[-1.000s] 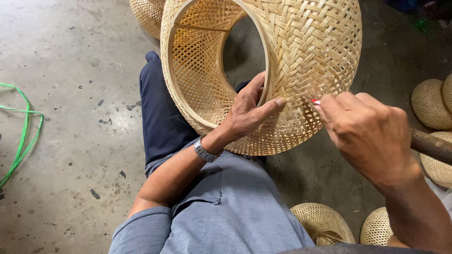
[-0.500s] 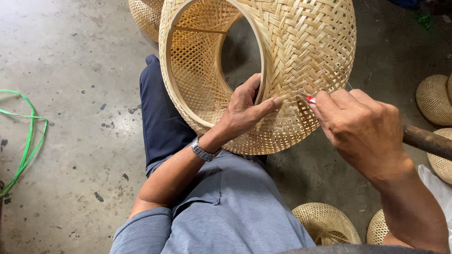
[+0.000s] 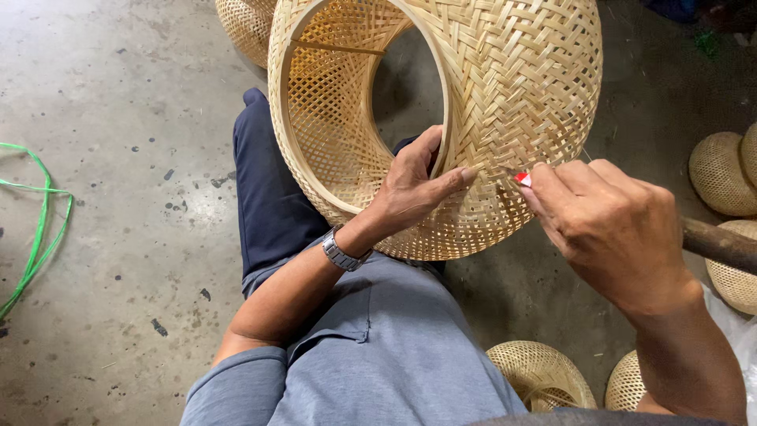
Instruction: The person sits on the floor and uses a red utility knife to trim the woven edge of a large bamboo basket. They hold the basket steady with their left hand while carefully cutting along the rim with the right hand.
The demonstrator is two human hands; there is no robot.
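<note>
**Hands steadying and working a woven shade**

The left hand (image 3: 414, 185) grips the shade's (image 3: 505, 95) rim, thumb inside and fingers out, bracing it on the lap. The right hand (image 3: 611, 229) is closed on a small red-tipped tool (image 3: 522, 179), its tip at the weave beside the left fingertip. At three o'clock, a dark stick (image 3: 721, 244); at five, smaller baskets (image 3: 540, 375); at nine, green strap (image 3: 35, 229) on the floor (image 3: 118, 95).

The woven basket (image 3: 505, 95) was pale straw-yellow, with a tight diagonal plait outside and an open lattice inside. The trousers (image 3: 268, 205) were dark navy, the shirt (image 3: 378, 355) grey-blue, the strap (image 3: 35, 229) bright green, and the floor (image 3: 118, 95) speckled grey.
</note>
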